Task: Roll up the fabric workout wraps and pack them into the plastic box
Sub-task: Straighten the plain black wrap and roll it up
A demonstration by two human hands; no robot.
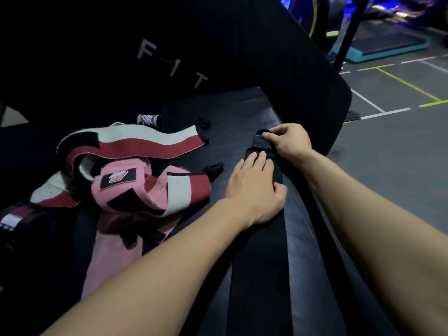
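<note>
A black wrap [260, 238] lies flat and lengthwise along the padded black table [298, 238], running from the near edge of the view up toward the two hands. It is dark on a dark surface, so its edges are hard to trace in places.

The left hand [253, 190] rests palm down on the wrap near its far end. Its fingers [260, 157] are straight and held close together, pressing the fabric flat; the thumb lies along the right side of the wrap.

The right hand [289, 141] is just beyond the left hand, at the far end of the wrap. Its fingers are curled, and thumb and forefinger pinch the black end, which is lifted into a small loop or fold. Whether a roll has been started there cannot be told.

To the left, on the same table, lies a loose heap: a red and white wrap [135, 141] curving across the top, and a pink wrap [121, 190] with a black patch below it, trailing toward the viewer. Behind the heap stands a small pink roll [149, 120].

An upright black pad marked "FIT" [169, 61] rises behind the table. Grey floor with painted lines [400, 93] shows at right.
</note>
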